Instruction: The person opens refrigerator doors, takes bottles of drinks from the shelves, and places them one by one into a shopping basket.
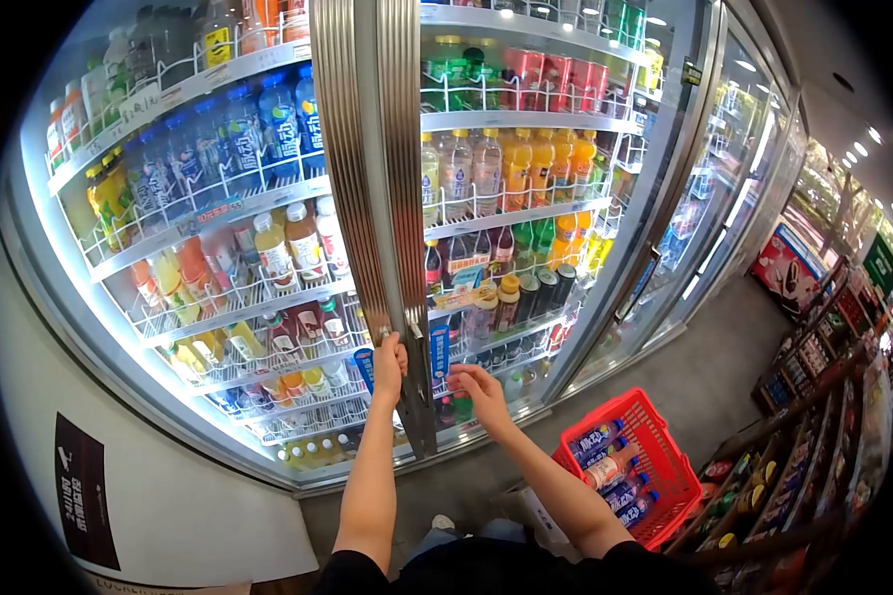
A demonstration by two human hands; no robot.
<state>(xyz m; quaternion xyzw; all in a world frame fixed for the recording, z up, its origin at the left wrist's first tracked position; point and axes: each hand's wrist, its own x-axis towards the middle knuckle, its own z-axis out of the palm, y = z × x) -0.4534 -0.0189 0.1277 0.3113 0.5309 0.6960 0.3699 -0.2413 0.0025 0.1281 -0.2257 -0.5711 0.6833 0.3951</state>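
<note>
My left hand (pixel 389 369) is closed round the handle on the metal frame of the left cooler door (pixel 352 178), beside a blue label. My right hand (pixel 478 390) is just right of the blue sticker (pixel 439 354) on the right door, its fingers apart and holding nothing. Behind the glass are shelves of drinks: blue bottles (pixel 243 134) at upper left, orange bottles (pixel 516 169) and red cans (pixel 558 81) at right. A red basket (pixel 673 466) with several bottles (pixel 605 466) stands on the floor at lower right.
Shelves of packaged goods (pixel 814 446) line the right side. More glass cooler doors (pixel 729 149) run toward the far right. A white panel with a dark sign (pixel 84 491) is at lower left. Grey floor (pixel 704 347) lies between coolers and shelves.
</note>
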